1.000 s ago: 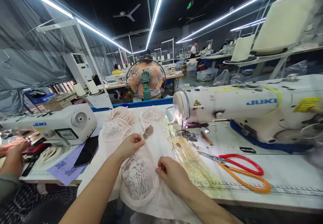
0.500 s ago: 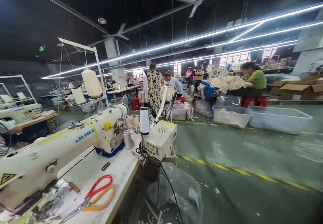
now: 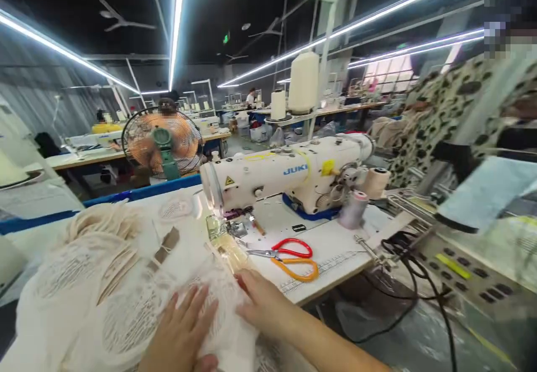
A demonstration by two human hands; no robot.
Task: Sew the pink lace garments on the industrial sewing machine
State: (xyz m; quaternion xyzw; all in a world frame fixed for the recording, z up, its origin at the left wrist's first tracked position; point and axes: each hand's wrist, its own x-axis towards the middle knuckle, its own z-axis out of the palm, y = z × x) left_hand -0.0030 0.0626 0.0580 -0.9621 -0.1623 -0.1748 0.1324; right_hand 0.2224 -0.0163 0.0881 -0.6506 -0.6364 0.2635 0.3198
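Note:
A heap of pale lace bra pieces [image 3: 104, 282] lies on the sewing table in front of me. My left hand [image 3: 180, 330] rests flat on the lace with its fingers spread. My right hand [image 3: 262, 304] lies on the right edge of the same fabric, its fingers extended toward the left hand. A white Juki sewing machine [image 3: 285, 173] stands just beyond, with its needle end [image 3: 218, 215] over a strip of clear yellowish plastic [image 3: 229, 243].
Red and orange scissors [image 3: 289, 257] lie on the table [image 3: 327, 249] right of my hands. Thread cones [image 3: 354, 210] stand by the machine's right end. A control box [image 3: 457, 265] with cables sits lower right. A person in a spotted garment [image 3: 444, 103] stands at right. A fan [image 3: 161, 142] spins behind.
The view swung far right to the aisle, then back to the table. Earlier both hands pinched the lace; now they lie flat on it. A person now stands close at right.

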